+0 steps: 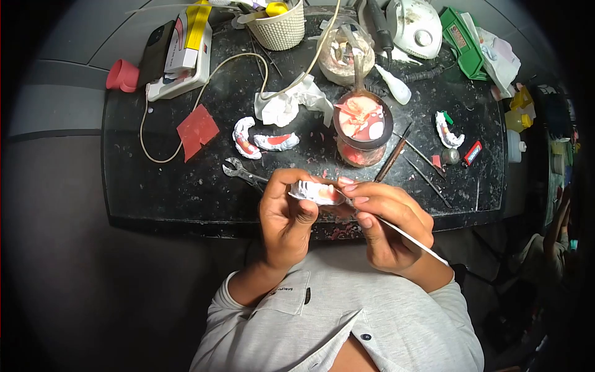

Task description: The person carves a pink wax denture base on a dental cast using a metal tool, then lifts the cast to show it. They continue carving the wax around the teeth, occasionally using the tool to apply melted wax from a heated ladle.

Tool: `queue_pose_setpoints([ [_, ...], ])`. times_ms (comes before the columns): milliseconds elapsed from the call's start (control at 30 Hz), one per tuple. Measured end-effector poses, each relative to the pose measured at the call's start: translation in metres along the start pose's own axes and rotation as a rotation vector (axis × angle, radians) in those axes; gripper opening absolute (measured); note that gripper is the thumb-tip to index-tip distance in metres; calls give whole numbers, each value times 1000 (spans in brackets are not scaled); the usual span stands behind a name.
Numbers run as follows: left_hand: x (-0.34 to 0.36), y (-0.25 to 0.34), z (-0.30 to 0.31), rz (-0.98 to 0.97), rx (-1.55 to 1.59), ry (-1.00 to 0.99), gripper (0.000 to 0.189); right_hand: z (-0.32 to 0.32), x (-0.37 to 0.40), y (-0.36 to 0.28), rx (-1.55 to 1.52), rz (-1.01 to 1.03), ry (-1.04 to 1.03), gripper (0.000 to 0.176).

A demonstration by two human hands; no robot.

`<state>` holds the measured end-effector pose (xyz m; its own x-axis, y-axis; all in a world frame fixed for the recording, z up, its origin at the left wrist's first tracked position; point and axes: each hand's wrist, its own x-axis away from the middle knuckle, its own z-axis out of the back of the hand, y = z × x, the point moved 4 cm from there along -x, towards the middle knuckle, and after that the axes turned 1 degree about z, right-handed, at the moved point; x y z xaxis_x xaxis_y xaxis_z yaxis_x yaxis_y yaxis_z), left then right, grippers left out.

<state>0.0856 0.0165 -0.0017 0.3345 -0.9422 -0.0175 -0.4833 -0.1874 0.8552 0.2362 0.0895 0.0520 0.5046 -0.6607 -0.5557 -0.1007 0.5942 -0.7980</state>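
Note:
My left hand (288, 217) grips a small white dental model (315, 193) with pink wax and a few teeth on it, held up in front of my chest. My right hand (393, 226) is closed around a thin tool with a long white handle (412, 240); its tip is close to the right end of the model and partly hidden by the fingers. Just beyond the hands stands a pan of pink and cream wax (359, 118) on a jar. Two more white and pink models (246, 139) lie beyond my left hand.
A red wax sheet (198, 132) and crumpled tissue (288, 106) lie on the black table (149, 198). Beyond stand a woven basket (277, 31), a white device (415, 28) and a green bin (463, 43). Metal tools (427, 181) lie at right. Another person's arm (556, 226) shows far right.

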Motion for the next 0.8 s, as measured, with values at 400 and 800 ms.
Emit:
queue_pose_setpoints([
  [400,-3,-4,-2,-77,12,-98,42,-5,0,-3,81,71,-47,31],
  [800,-4,-3,-2,-72,45,-67,37,-8,-1,-2,108,86,-42,31],
])
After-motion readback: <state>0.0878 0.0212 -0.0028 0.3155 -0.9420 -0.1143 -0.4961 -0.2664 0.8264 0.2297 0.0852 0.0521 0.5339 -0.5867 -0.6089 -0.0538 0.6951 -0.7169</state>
